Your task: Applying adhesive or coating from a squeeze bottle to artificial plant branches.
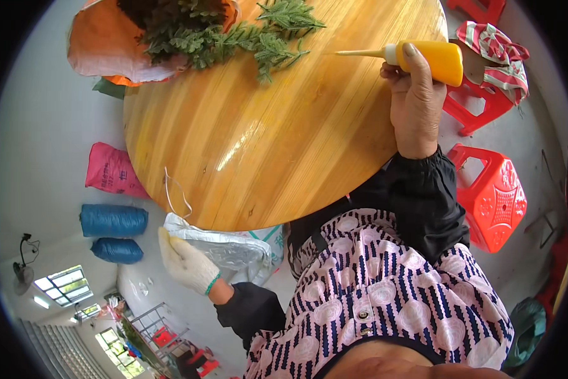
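Observation:
My bare right hand (415,104) is wrapped round a yellow squeeze bottle (440,62) above the right side of the round wooden table (258,151). The bottle lies nearly level, its long thin nozzle pointing left and my thumb on top. My left hand (192,260), in a white knitted glove, is below the table's near left edge. Its fingers are drawn together at the upper corner of a silver-lined bag (233,246); the fingertips are partly hidden. Green artificial fir sprigs (272,47) lie on the table's far side, spilling from an orange-and-white sack (101,41).
A thin white cord (181,194) crosses the table's near left edge. Red plastic stools (495,199) stand at the right, one with a striped cloth (495,47). On the floor at left are a pink sack (112,169) and blue bundles (114,221).

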Demonstrator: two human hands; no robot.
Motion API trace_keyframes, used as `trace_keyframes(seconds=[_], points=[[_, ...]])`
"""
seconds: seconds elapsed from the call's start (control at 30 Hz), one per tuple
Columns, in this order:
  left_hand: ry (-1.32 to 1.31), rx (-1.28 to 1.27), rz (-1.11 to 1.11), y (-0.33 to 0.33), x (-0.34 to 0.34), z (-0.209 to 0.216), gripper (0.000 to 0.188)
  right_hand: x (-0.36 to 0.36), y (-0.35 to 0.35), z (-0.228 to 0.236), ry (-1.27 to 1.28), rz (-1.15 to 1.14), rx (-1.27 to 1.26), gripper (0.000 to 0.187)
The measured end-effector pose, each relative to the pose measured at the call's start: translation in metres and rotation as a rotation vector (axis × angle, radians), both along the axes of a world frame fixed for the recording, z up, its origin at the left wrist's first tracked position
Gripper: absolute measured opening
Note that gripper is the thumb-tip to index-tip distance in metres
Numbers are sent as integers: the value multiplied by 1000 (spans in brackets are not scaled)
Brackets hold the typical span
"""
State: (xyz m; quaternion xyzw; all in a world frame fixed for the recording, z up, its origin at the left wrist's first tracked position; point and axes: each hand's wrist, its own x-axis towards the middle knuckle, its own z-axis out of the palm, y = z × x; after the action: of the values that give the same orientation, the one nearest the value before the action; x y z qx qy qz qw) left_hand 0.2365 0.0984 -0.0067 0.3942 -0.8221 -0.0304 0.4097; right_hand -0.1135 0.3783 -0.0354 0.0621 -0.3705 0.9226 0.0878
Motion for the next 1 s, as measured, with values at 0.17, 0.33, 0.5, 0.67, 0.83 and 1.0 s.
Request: trace_keyframes(seconds=[0.17,0.33,0.5,0.67,0.83,1.0], points=[[53,340,-555,16,-155,11,43,4,-9,-11,-120,138,-102,28],[-215,177,-589,8,-274,-31,56,6,-16,-17,-153,170,-16,29],[15,670,-666,-3,-255,-34,54,10,-18,-18,-159,180,-14,28],[34,600,-595,-31,-186,-39,62,11,-18,-13,-118,212,19,28],[72,482,-500,-38,-165,-45,62,18,-44,18,77,460,44,26],[121,314,-409,-32,-171,-37,59,20,-95,64,153,607,75,15]])
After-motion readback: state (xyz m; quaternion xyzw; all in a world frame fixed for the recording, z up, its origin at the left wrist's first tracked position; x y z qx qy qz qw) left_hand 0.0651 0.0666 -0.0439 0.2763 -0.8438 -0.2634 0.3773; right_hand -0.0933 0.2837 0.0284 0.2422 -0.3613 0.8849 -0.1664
